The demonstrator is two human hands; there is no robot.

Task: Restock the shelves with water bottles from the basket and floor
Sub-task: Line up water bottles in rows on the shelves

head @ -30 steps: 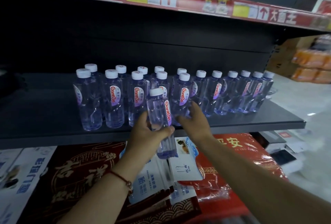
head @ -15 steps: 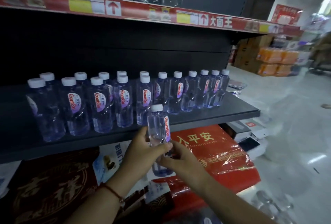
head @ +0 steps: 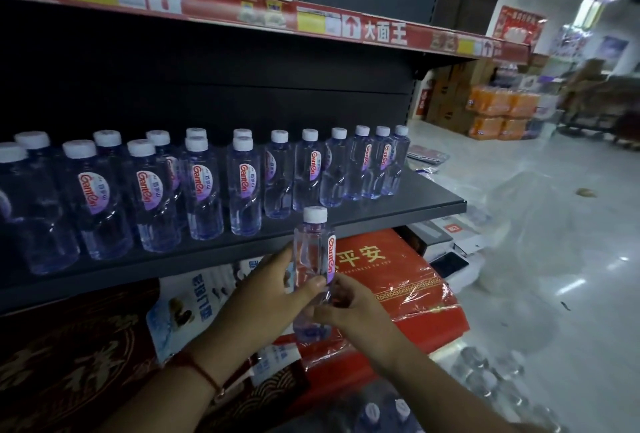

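Bottle (head: 313,259) upright in both hands, held in front of the dark shelf (head: 398,212), just below and outside its front edge, toward the right end. White cap on top, red-and-purple label facing right. Left hand (head: 268,297) grips the bottle's middle from the left, fingers curled round it, thumb across the front. Right hand (head: 349,308) pinches the lower part from the right, fingertips on the clear plastic near the label's lower end. Red string bracelet (head: 204,372) on the left wrist.

Shelved bottles (head: 242,186) stand upright in rows along the shelf, white caps, same label; two deep toward the left end, single file toward the right end. Strip of bare shelf between the rows and the front edge. Right corner of the shelf is bare past the last bottle.

Upper shelf (head: 242,10) above has a red price strip with yellow tags and arrow marks; dark bottles stand on it, only their lower parts in view.

Below the dark shelf: red wrapped package (head: 405,280) with gold characters, dark red patterned boxes (head: 69,363) to the left, white-blue packs between them. More capped bottles (head: 384,412) low at the bottom edge, partly hidden. Clear plastic wrap (head: 519,259) lies on the floor (head: 588,294) to the right. Orange drink cases (head: 502,114) stacked far back on the floor.
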